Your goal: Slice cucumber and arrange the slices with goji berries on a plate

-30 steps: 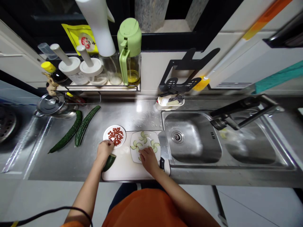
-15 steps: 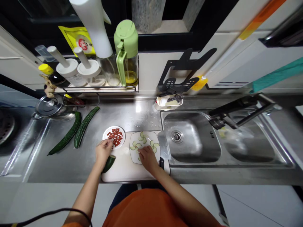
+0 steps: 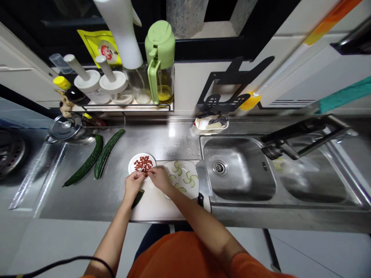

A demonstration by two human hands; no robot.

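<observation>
A small white plate (image 3: pixel 131 165) holds many small red pieces (image 3: pixel 144 163), perhaps goji berries. My left hand (image 3: pixel 133 185) is at the plate's near rim, thumb and fingers pinched together. My right hand (image 3: pixel 160 179) meets it from the right over the same rim, also pinched. Whatever either hand holds is too small to make out. Right of them, a square white plate (image 3: pixel 185 190) bears thin cucumber slices (image 3: pixel 190 179) fanned into curved groups; my right hand and forearm cover its left part. A cut cucumber piece (image 3: pixel 138 197) lies beside my left wrist, partly hidden.
Both plates rest on a white cutting board (image 3: pixel 156 210). A knife (image 3: pixel 204 177) lies along the board's right end, by the sink (image 3: pixel 240 166) and faucet (image 3: pixel 304 133). Two whole cucumbers (image 3: pixel 87 164) lie at left near a lidded pot (image 3: pixel 65 127). A condiment rack (image 3: pixel 139 110) stands behind.
My right hand has moved left from the cucumber plate to the plate of red pieces, beside my left hand. My left hand stays near that plate's rim. The view has shifted slightly.
</observation>
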